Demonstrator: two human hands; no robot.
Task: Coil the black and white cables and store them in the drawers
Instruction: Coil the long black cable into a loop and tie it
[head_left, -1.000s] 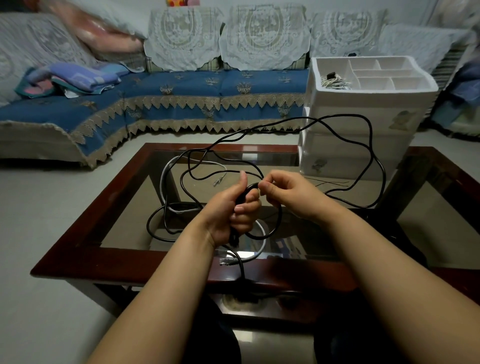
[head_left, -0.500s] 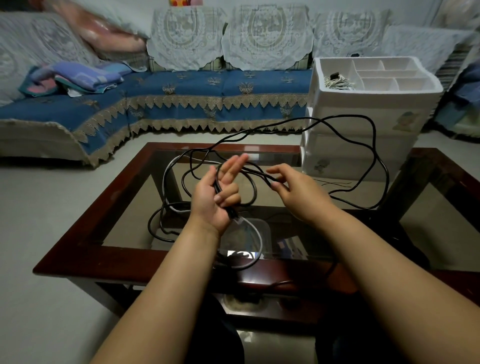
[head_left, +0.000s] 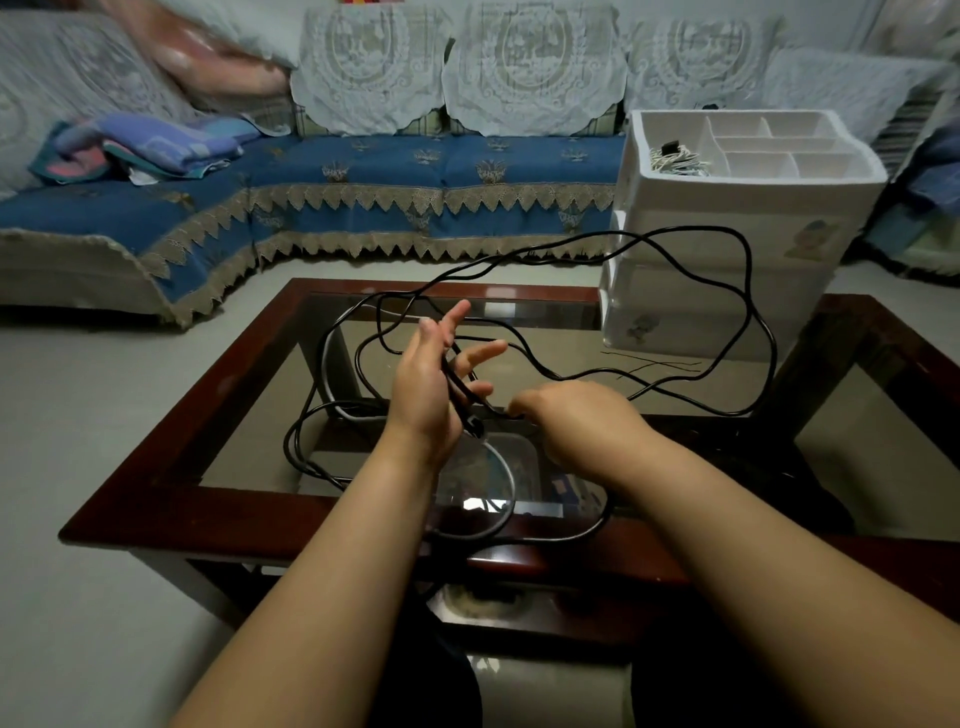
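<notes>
Black cable (head_left: 748, 291) loops high over the glass-topped table (head_left: 218, 499), one wide arc reaching in front of the white drawer unit (head_left: 737, 218) at the table's far right corner. The left hand (head_left: 431, 384) is raised, palm turned toward the right, its fingers spread and mostly straight; the cable's plug end lies across that palm, and I cannot tell whether the thumb pins it. The right hand (head_left: 576, 421) sits lower and just beside it, back of the hand upward, fingertips curled down and pinching the same black cable near the left palm. Both forearms reach forward from the bottom edge. More black loops rest on the glass at left, with a white cable (head_left: 506, 467) curving under the hands. 1 coiled white bundle (head_left: 675, 158) already sits in the unit's open top tray.
</notes>
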